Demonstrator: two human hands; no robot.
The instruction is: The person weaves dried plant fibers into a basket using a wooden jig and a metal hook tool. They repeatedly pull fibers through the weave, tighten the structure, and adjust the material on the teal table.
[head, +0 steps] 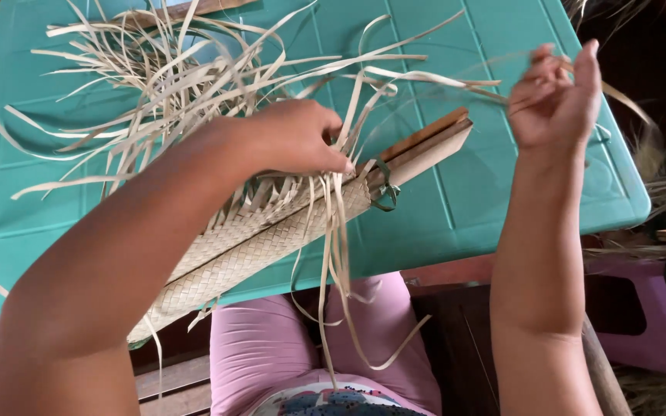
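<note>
Pale palm strips [156, 85] fan loose over the teal table's [502, 192] far left corner. Left hand [294, 137] presses closed on the woven mat [248, 246], which hangs over the near edge, wrapped on a wooden board [429, 146]. Right hand [553, 96], raised near the right edge, pinches one strip [425, 77] taut.

Hidden, cropped and blurred parts

The weave's working edge is covered by the left hand [294, 139], whose fingertips are hidden among the strips. The lower end of the woven mat [248, 246] is concealed behind the left forearm. The strip [626, 100] pinched by the right hand [553, 96] is motion-blurred. The teal table [502, 192] is cropped by the frame.
</note>
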